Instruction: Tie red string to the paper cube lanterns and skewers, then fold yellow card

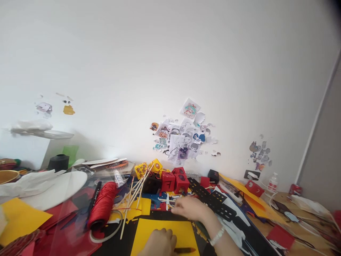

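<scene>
- Yellow paper [165, 227] lay flat on the dark mat, uncut as far as could be seen.
- The left hand [159, 242] pressed down on the paper's near edge, fingers curled.
- The right hand [190, 208] reached just beyond the paper among white scraps [167, 201]; its grip could not be told.
- Red boxes [174, 180] stood finished behind the paper.

This looks like a home craft corner. A desk [298, 227] against a white wall [170, 64] is crowded with coloured paper sheets [18, 220], small paper boxes [173, 179], wooden sticks [133, 199] and a red cord spool [103, 204], while cartoon stickers [181, 142] cover the wall behind.
</scene>
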`<state>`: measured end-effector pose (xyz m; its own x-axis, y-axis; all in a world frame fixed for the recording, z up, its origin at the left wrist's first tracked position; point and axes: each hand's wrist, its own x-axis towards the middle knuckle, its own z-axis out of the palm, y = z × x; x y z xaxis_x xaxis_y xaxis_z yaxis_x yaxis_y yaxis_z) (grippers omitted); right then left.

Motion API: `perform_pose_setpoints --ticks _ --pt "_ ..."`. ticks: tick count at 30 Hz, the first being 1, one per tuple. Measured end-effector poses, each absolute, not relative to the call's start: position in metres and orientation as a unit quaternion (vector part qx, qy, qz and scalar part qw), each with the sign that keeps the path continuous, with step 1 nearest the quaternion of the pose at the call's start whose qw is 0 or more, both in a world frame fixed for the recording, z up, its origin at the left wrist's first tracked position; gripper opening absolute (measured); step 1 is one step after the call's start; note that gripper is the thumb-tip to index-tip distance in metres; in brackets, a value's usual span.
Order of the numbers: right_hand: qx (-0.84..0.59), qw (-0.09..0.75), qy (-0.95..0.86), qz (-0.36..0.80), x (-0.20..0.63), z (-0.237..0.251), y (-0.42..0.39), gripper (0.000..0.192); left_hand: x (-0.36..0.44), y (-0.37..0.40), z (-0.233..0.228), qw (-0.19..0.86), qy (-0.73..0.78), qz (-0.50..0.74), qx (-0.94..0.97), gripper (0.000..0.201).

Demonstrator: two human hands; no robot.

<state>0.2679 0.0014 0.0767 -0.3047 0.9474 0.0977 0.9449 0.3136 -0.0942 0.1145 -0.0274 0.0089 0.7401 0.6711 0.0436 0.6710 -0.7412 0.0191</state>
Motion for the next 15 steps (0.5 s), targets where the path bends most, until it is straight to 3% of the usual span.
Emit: perform_pose_setpoints --ticks 1,3,7,10,15 --pt "-0.586 0.037 -0.808 0.042 0.275 0.069 -0.012 0.033 0.115 -0.026 0.007 -0.002 0.368 0.033 0.929 0.025" --pt "-0.573 0.056 -0.816 0.062 0.285 0.048 -0.036 0.034 0.115 -0.025 0.005 -0.008 0.381 0.055 0.923 0.024" --pt "-0.582 0.153 -0.798 -0.027 0.29 0.008 -0.054 0.019 0.115 -0.025 0.002 -0.034 0.398 0.091 0.912 0.032" --pt "-0.593 0.136 -0.788 -0.091 0.287 -0.006 -0.05 0.016 0.113 -0.025 0.001 -0.052 0.403 0.106 0.907 0.037" --pt "-0.576 0.142 -0.79 -0.153 0.282 -0.002 -0.048 0.015 0.107 -0.02 0.006 -0.066 0.417 0.137 0.896 0.022"
